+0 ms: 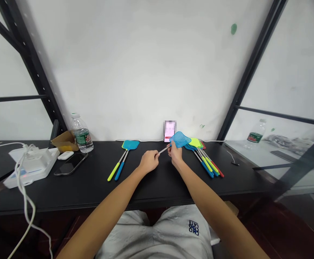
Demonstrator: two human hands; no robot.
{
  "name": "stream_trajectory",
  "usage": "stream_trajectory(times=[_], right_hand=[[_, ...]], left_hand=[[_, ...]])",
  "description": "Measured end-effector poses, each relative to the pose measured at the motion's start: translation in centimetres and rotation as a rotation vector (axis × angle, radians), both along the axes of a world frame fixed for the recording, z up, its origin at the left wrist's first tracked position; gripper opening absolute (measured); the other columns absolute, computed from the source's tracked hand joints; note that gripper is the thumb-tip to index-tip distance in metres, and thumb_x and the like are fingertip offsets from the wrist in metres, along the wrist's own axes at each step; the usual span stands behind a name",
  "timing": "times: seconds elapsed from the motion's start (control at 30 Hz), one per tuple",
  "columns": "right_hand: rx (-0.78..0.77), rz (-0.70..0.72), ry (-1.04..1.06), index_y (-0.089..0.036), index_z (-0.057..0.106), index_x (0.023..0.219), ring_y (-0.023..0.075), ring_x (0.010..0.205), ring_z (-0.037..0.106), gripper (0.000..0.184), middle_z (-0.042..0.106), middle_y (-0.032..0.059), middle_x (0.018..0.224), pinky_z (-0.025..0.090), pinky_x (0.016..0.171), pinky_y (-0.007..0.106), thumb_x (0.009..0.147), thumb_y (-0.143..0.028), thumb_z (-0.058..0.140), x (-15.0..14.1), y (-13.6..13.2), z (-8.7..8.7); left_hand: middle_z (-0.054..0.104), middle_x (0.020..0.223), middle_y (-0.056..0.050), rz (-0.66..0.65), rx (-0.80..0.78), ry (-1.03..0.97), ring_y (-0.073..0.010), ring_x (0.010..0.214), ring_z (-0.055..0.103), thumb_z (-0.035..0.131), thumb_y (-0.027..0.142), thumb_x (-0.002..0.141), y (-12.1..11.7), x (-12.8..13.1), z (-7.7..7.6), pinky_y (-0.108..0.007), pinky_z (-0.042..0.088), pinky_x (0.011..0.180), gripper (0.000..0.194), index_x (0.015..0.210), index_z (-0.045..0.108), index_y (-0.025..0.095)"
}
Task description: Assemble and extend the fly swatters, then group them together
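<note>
A blue fly swatter [182,139] is held between my two hands above the middle of the black table. My left hand [149,160] is closed round its handle end, so the grip is hidden. My right hand [175,152] pinches the swatter where the metal rod meets the mesh head. To the left lie two swatters, one with a blue handle [119,171] and one with a yellow-green handle [113,172], their heads overlapping. On the right is a fanned pile of several fly swatters [206,159] with blue, yellow-green and red handles.
A phone [169,130] with a lit screen leans on the wall. At the left stand a water bottle [82,133], a cardboard box [65,141], a dark phone [71,164], a white case [66,155] and a power strip [32,167] with cables. Black metal posts [250,72] frame the table.
</note>
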State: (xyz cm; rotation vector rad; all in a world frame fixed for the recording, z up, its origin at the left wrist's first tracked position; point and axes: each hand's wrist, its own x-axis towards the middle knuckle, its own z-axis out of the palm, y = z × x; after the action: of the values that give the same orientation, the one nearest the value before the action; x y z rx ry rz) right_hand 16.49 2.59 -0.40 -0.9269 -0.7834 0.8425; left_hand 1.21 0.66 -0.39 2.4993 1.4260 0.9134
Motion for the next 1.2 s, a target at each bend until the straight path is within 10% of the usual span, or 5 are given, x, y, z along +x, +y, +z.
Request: stream_trajectory(times=[0.5, 0.97, 1.2], right_hand=[[0.12, -0.044, -0.647, -0.019, 0.062, 0.066, 0.0141, 0.059, 0.054, 0.038, 0.061, 0.0013, 0.061, 0.037, 0.058, 0.023, 0.088, -0.046, 0.048, -2.3, -2.0, 0.3], [0.16, -0.31, -0.751, -0.021, 0.054, 0.065, 0.0145, 0.057, 0.05, 0.036, 0.057, 0.001, 0.06, 0.033, 0.056, 0.024, 0.09, -0.046, 0.046, -0.5, -1.3, 0.7], [0.14, -0.08, -0.864, -0.021, 0.053, 0.061, 0.0135, 0.053, 0.047, 0.036, 0.054, -0.0007, 0.055, 0.031, 0.054, 0.024, 0.088, -0.044, 0.05, -0.9, -1.3, 0.1]], left_hand=[[0.061, 0.059, 0.0, -0.141, -0.276, -0.416, -0.012, 0.05, 0.057, 0.043, 0.04, 0.09, 0.1, 1.0, 0.8, -0.023, 0.042, 0.053, 0.032, 0.073, 0.058, 0.017], [0.066, 0.073, -0.004, -0.133, -0.049, -0.079, -0.0161, 0.068, 0.058, 0.052, 0.028, 0.087, 0.1, 0.8, 0.1, -0.026, 0.037, 0.062, 0.019, 0.075, 0.062, 0.018], [0.067, 0.072, -0.005, -0.114, -0.082, -0.087, -0.0158, 0.066, 0.059, 0.048, 0.023, 0.087, 0.3, 0.8, 0.1, -0.026, 0.036, 0.061, 0.022, 0.07, 0.061, 0.018]])
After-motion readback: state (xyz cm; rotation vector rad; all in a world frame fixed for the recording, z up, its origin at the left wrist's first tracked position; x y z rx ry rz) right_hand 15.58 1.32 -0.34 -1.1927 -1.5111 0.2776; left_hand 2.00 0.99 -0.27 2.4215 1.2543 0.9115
